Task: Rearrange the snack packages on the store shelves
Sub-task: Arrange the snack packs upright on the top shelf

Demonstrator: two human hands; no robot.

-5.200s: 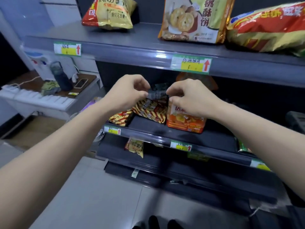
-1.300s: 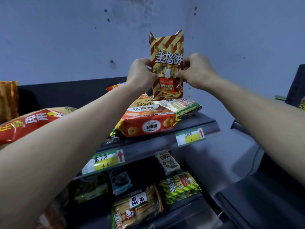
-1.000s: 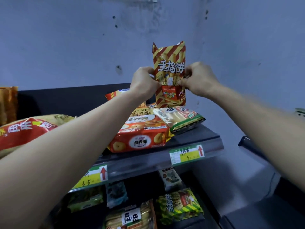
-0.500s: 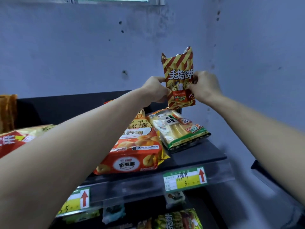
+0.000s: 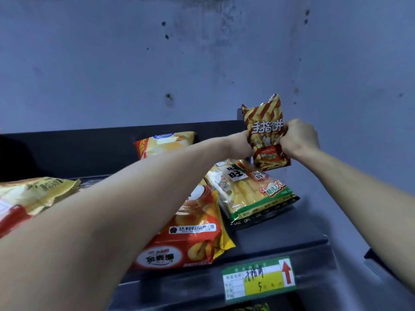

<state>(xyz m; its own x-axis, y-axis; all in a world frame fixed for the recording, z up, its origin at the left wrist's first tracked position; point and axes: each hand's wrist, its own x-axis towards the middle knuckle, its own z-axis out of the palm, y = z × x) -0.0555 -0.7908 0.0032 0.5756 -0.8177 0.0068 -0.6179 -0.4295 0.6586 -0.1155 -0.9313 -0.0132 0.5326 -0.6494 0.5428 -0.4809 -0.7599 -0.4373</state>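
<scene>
A red-and-yellow striped snack bag (image 5: 266, 129) stands upright at the back right corner of the top shelf (image 5: 280, 234). My left hand (image 5: 241, 144) grips its left edge and my right hand (image 5: 297, 139) grips its right edge. The bag's bottom hangs just above the rear end of a green-trimmed rice cracker pack (image 5: 251, 191), which lies flat on the shelf. I cannot tell whether the two touch.
An orange-red biscuit pack (image 5: 190, 239) lies left of the cracker pack, partly under my left forearm. A yellow chip bag (image 5: 166, 142) leans at the back, another large bag (image 5: 31, 198) lies far left. A price label (image 5: 258, 279) marks the shelf's front rail. A blue wall rises behind.
Both hands have carried the striped bag to the right and down toward the shelf's back corner, closer to the cracker pack. The view has moved nearer to the top shelf.
</scene>
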